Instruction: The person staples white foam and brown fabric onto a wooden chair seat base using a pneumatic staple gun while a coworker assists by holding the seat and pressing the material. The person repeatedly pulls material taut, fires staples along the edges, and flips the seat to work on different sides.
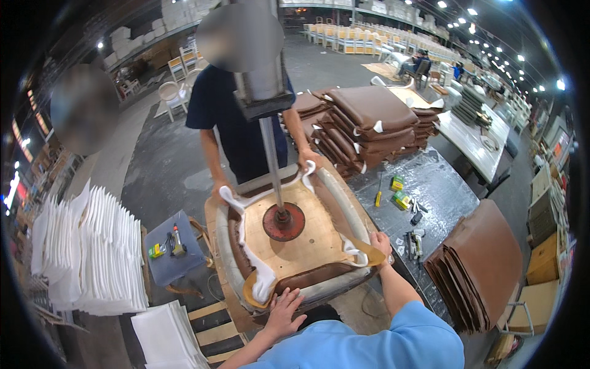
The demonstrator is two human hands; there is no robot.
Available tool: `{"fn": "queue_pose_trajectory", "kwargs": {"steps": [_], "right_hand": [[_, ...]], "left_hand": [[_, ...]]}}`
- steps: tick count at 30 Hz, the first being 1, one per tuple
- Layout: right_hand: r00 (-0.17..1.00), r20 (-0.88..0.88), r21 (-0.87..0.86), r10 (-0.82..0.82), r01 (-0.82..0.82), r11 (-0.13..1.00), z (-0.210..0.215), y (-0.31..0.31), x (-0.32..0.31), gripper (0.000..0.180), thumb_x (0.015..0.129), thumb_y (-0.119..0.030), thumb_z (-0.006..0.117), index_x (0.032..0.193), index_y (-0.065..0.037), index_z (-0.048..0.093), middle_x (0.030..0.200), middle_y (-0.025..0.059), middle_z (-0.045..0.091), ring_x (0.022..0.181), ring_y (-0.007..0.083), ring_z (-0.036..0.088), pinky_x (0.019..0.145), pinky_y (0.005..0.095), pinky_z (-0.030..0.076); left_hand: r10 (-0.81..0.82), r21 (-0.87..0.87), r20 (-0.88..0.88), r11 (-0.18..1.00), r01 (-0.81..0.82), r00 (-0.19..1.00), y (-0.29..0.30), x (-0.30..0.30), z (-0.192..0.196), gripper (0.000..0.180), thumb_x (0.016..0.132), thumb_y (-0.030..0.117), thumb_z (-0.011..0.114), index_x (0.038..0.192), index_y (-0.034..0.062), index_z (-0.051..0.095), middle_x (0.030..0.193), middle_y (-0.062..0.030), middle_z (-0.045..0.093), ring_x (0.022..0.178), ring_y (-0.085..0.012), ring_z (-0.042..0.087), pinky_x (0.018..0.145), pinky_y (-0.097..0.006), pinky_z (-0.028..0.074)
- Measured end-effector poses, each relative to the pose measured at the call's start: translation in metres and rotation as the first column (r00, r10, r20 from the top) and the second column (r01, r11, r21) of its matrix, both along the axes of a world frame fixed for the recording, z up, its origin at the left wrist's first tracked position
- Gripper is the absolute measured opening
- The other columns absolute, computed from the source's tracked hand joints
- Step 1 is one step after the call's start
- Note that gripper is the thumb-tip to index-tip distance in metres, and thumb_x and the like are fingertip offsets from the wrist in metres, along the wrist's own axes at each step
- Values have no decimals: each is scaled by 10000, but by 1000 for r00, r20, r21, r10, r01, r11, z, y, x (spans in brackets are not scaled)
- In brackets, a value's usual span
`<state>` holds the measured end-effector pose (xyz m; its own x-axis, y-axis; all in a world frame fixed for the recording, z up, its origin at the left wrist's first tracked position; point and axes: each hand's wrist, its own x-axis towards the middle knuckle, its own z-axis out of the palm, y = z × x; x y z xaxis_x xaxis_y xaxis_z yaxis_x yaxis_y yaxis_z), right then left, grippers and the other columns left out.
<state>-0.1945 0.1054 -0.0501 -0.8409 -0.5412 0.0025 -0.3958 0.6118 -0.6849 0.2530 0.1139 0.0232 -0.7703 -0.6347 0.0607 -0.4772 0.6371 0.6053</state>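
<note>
In front of me an upside-down chair seat shows its plywood base [307, 212], framed by a padded grey ring [329, 286]. Brown upholstery [307, 280] and white padding [263, 277] fold up around the board. A press rod with a round red plate [284, 222] bears on the middle of the wood. My left hand [285, 312] lies with fingers spread on the near left rim, beside a tan flap [253, 289]. At the right corner, my right hand [381, 245] is closed with curled fingers on the tan corner flap [367, 251]. A co-worker's hands [310, 158] touch the far corners.
Stacked brown seat covers [369, 117] and a brown sheet pile [476, 258] lie on the right table, with a screwdriver [378, 194] and small green-yellow boxes [402, 200]. White sheets [92, 246] and a blue-grey stool [175, 246] with tools stand left. The press column [261, 80] rises ahead.
</note>
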Motion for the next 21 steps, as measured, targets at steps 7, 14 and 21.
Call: {"fn": "queue_pose_trajectory", "kwargs": {"steps": [7,14,21], "right_hand": [[996,-8,56,-89,89,994,-8,7,-38,543,1051,-589,587,1313,-159,790,1542,95,669,1458,319,594,1176,635,411],[974,157,-38,166,-162,986,11,50,-55,540,1052,-517,671,1450,-157,724,1486,145,692,1410,376,625,1163,488,506],[982,80,42,-171,168,985,54,152,-228,338,960,-281,821,1208,-52,828,1133,189,822,1067,359,785,956,464,600]], "left_hand": [[222,126,-262,973,-194,939,7,-46,5,375,919,234,798,1255,69,796,1414,-112,759,1446,-384,622,1303,-632,277],[-38,415,-328,892,180,944,11,-158,19,368,1078,145,660,1398,-31,702,1366,-199,731,1289,-324,672,1156,-437,498],[-63,503,-172,852,143,983,8,-262,40,378,1079,142,660,1427,2,705,1398,-218,728,1327,-385,670,1171,-469,491]]}}
